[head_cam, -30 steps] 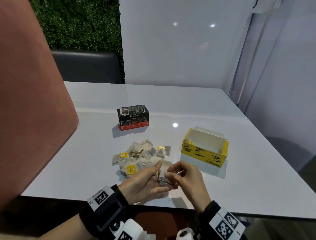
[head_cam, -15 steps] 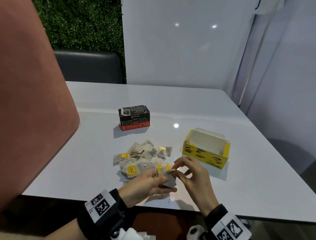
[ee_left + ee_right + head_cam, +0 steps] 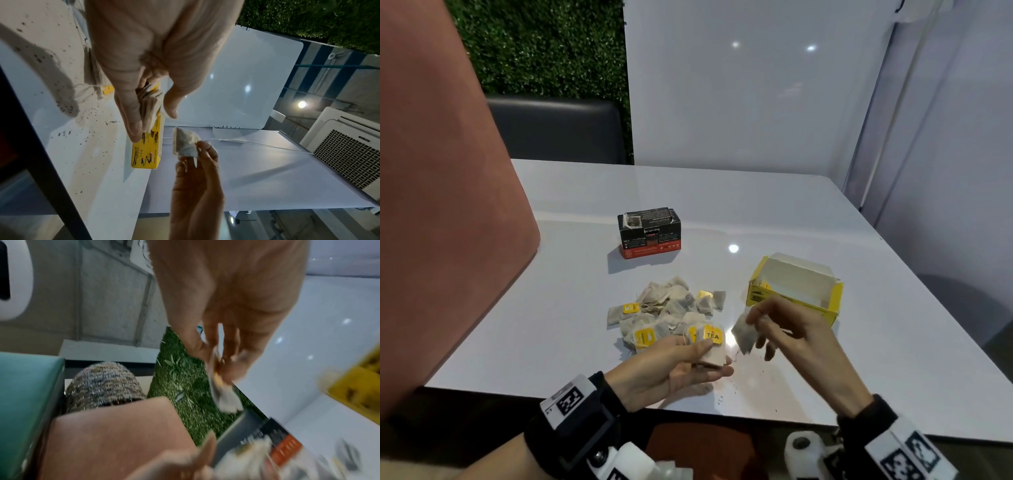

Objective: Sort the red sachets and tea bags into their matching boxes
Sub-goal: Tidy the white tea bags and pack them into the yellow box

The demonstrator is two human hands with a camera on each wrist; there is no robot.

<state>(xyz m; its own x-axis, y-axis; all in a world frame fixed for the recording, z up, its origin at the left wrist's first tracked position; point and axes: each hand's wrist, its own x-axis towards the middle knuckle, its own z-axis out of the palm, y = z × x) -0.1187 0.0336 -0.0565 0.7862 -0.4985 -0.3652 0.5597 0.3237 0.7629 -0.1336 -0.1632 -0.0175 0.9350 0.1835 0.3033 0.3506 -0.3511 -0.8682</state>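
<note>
My left hand (image 3: 681, 363) lies palm up near the table's front edge and holds a small stack of tea bags (image 3: 710, 351) with yellow TEA tags under its thumb; the same stack (image 3: 150, 104) shows between thumb and fingers in the left wrist view. My right hand (image 3: 787, 325) pinches a single tea bag (image 3: 743, 334) (image 3: 185, 142) (image 3: 222, 391) in the air, just in front of the open yellow box (image 3: 796, 291). A pile of loose tea bags (image 3: 667, 308) lies on the table behind my left hand. The black and red box (image 3: 649, 233) stands further back.
The white table (image 3: 825, 222) carries scattered tea crumbs (image 3: 726, 394) near its front edge. A pinkish padded panel (image 3: 448, 222) rises at the left, a dark chair back (image 3: 558, 130) behind the table, and white walls at the back and right.
My right hand has pulled one tea bag off the stack in my left hand and carried it right, towards the yellow box. The left hand kept its stack.
</note>
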